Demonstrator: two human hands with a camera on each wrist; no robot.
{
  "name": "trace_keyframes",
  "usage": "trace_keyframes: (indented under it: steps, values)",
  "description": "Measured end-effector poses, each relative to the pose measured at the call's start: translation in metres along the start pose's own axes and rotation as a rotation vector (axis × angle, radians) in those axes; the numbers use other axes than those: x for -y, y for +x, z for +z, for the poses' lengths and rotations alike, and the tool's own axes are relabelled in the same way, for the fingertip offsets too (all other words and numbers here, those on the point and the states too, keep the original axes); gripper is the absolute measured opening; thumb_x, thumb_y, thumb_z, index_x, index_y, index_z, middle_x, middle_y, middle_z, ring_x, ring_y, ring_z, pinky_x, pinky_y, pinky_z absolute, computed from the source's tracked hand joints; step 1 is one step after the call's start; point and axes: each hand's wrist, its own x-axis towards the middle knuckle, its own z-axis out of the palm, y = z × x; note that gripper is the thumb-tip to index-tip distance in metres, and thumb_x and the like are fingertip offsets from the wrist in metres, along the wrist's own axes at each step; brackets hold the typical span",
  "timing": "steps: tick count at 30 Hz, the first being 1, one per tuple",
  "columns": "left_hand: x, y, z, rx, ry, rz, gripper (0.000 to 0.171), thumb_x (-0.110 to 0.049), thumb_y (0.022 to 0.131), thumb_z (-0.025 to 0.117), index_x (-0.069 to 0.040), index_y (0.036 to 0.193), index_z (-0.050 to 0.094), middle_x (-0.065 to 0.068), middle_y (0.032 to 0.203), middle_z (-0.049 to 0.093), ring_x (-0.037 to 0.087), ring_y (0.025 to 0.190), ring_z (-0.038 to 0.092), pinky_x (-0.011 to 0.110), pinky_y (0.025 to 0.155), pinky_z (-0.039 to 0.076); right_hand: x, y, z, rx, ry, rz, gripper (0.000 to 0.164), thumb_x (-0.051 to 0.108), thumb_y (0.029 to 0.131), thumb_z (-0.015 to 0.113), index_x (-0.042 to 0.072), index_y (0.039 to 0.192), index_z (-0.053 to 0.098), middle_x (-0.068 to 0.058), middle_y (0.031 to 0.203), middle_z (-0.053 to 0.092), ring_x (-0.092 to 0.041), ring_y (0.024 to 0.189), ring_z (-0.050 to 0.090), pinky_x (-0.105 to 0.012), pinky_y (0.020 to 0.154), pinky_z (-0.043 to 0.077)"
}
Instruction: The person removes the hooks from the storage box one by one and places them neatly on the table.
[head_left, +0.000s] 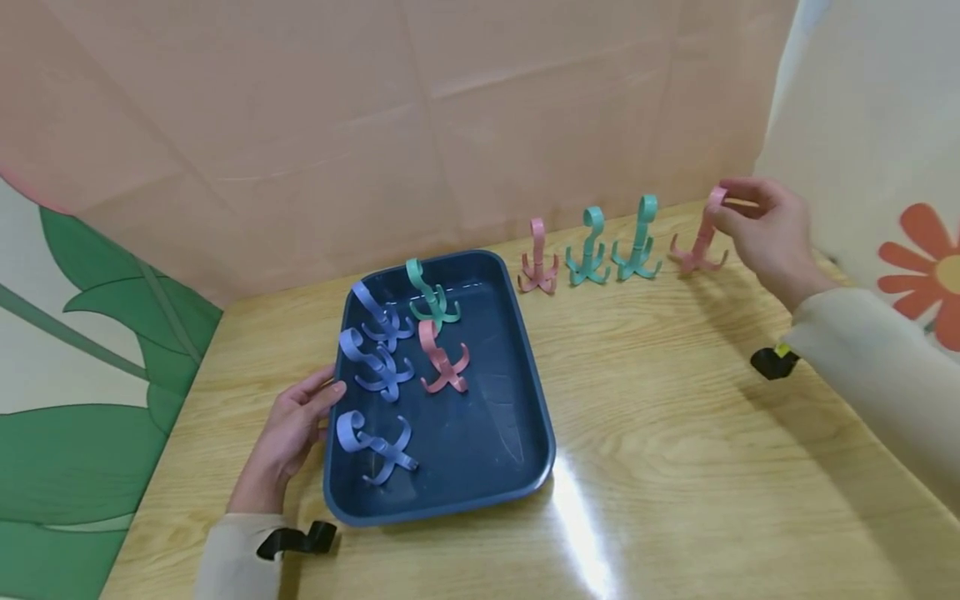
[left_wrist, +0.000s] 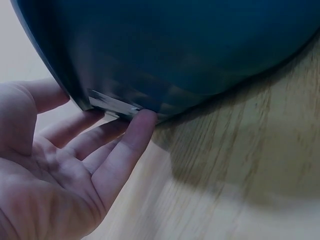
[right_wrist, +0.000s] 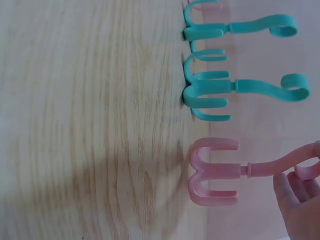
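Hook in pink [head_left: 703, 240] stands upright at the right end of a row, its curled top pinched by the right hand [head_left: 771, 229]; whether its base touches the table [head_left: 637, 400] is hard to tell. Beside it stand two green hooks [head_left: 638, 250], then another pink hook [head_left: 537, 265]. Farther left, the left hand [head_left: 294, 421] grips the edge of a dark blue tray [head_left: 487, 442] holding three light blue hooks [head_left: 386, 372], a third green hook [head_left: 432, 302] and a third pink hook [head_left: 444, 365].

Tray [head_left: 487, 442], set on tabletop [head_left: 660, 433]; three hooks [head_left: 386, 372] laid inside along its left, two inner hooks [head_left: 444, 364] to their right; three standing hooks [head_left: 588, 267] ranged to tray's right, before backdrop [head_left: 337, 150]; end hook [head_left: 703, 242] held right of these by right hand [head_left: 772, 233]; left hand [head_left: 292, 425] placed at tray's left rim.
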Motion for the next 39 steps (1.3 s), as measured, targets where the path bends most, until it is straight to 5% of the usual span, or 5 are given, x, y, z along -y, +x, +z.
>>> trace_keyframes:
  steps: [9,19,34,39]
  values:
    - [0.002,0.0,-0.001,0.0,0.007,0.011,0.055,-0.032,0.103,0.059,-0.015,0.153,0.044,0.015,0.145,0.054,0.019,0.107,0.068,0.04,0.084,0.058,-0.003,0.014,0.004,0.007,-0.019,0.107,0.05,0.019,0.095,0.07,0.014,0.142,0.056,0.004,0.134,0.058,-0.009,0.118,0.058,-0.01,0.08,0.05]
    - [0.002,-0.003,-0.002,0.007,0.009,0.019,0.053,-0.03,0.104,0.058,-0.014,0.153,0.045,0.014,0.144,0.056,0.02,0.109,0.068,0.04,0.086,0.057,-0.003,0.015,0.014,0.006,0.168,0.08,0.043,0.002,0.09,0.071,0.006,0.132,0.06,0.006,0.114,0.064,-0.005,0.096,0.065,-0.015,0.078,0.053]
    - [0.001,-0.002,-0.001,0.008,-0.016,0.038,0.055,-0.029,0.102,0.061,-0.01,0.152,0.045,0.01,0.131,0.066,0.018,0.101,0.071,0.038,0.079,0.059,-0.006,0.019,0.008,0.037,0.076,0.082,0.038,0.009,0.092,0.072,0.012,0.128,0.063,0.009,0.109,0.065,-0.001,0.089,0.065,-0.012,0.071,0.053]
    - [0.001,0.001,0.001,0.011,-0.015,0.028,0.055,-0.029,0.102,0.061,-0.011,0.152,0.045,0.012,0.133,0.064,0.021,0.104,0.07,0.038,0.08,0.059,-0.003,0.017,0.0,0.048,-0.049,0.079,0.045,0.022,0.093,0.073,0.021,0.136,0.06,0.01,0.123,0.062,-0.006,0.112,0.057,-0.012,0.087,0.047]
